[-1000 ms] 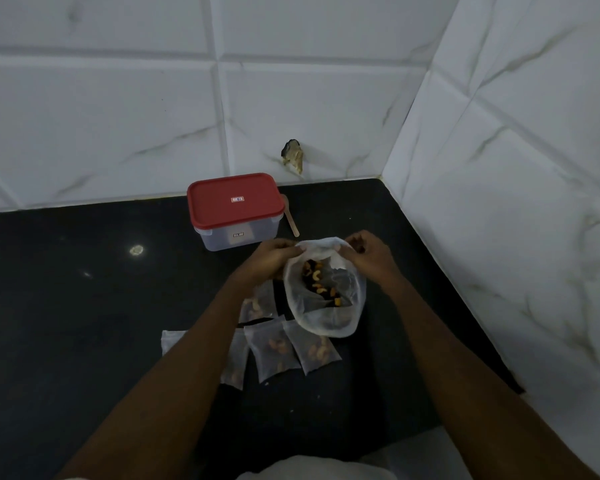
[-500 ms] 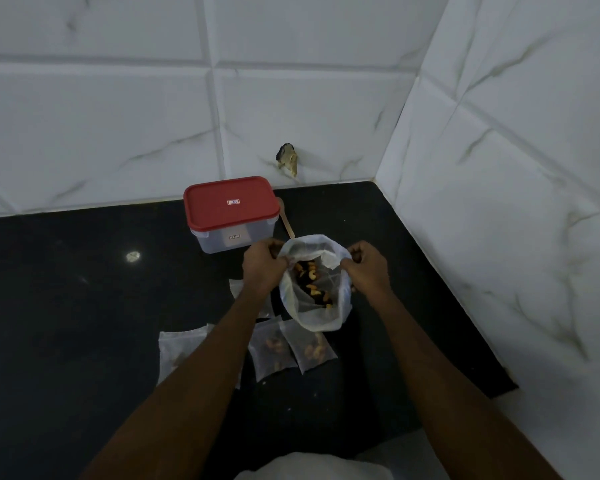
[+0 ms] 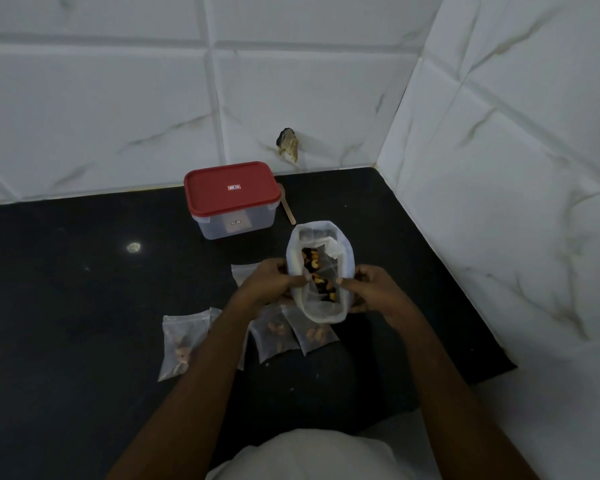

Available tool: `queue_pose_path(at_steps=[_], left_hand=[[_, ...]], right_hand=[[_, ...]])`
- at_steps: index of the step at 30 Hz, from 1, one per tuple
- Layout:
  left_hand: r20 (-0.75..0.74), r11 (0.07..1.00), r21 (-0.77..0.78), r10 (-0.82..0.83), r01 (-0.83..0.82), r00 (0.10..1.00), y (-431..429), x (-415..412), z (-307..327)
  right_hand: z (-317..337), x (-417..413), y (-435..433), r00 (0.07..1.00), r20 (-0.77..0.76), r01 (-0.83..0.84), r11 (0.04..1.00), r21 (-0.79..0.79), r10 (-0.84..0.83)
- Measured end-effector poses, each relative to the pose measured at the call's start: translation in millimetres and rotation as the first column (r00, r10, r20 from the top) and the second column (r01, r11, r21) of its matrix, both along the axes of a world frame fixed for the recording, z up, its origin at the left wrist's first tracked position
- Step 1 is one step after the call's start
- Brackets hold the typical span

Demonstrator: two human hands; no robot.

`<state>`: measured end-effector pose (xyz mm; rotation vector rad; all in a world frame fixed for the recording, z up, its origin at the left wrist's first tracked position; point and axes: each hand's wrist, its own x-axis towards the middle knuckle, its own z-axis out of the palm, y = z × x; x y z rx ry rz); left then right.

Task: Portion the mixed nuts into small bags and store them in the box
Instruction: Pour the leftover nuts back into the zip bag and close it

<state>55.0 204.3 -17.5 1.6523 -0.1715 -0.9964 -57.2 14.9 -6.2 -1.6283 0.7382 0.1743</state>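
on the black countertop (image 3: 66, 289) at my far left lies one small bag (image 3: 181, 341) with a few nuts in it, flat and apart from the others. further back, near the white tiled wall (image 3: 101, 98), stands the clear box (image 3: 236, 225) with its red lid (image 3: 231, 188) on. next comes my left hand (image 3: 271, 282): thumb and fingers pinch the left rim of the large bag (image 3: 321, 308), the fingers curled. a second filled bag (image 3: 243, 271) peeks out behind that hand, and two more filled bags (image 3: 274, 332) lie side by side just in front of the large bag, which covers their tops from where i look. the large bag stands upright between my hands with its mouth open, and the mixed nuts (image 3: 314, 271), pale cashews among dark pieces, show inside. just right of the box a wooden stick (image 3: 287, 209) lies on the counter, its far end hidden behind the box. above it a chipped spot (image 3: 287, 144) marks the back tile. my right hand (image 3: 374, 289) pinches the right rim of the large bag, its fingers curled too. past it the side wall of the corner rises.
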Motion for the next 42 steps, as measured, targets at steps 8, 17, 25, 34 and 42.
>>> queue_pose_path(at_steps=[8, 17, 25, 34, 42], left_hand=[[0.091, 0.955, 0.000, 0.295, -0.296, 0.951, -9.2, -9.6, -2.8], [-0.198, 0.949, -0.229, 0.174, -0.218, 0.965, 9.5, -21.5, -7.8], [-0.148, 0.939, -0.249, 0.206, -0.238, 0.967, -1.0, -31.6, 0.6], [0.101, 0.865, -0.073, 0.501, -0.496, 0.860, -23.9, -39.7, 4.3], [0.487, 0.931, 0.006, 0.317, -0.366, 0.814, -22.7, -38.7, 2.6]], right_hand=[[-4.9, 1.7, 18.6, 0.947, 0.003, 0.319, 0.941, 0.116, -0.321], [-3.9, -25.6, 19.0, 0.945, 0.050, 0.259, 0.833, 0.490, -0.323], [-2.3, -19.7, 30.2, 0.912, 0.054, 0.357, 0.854, 0.379, -0.406], [-3.2, -9.2, 37.5, 0.848, 0.055, 0.507, 0.836, 0.210, -0.527], [-3.8, -4.2, 33.9, 0.889, 0.147, 0.453, 0.877, -0.158, -0.433]])
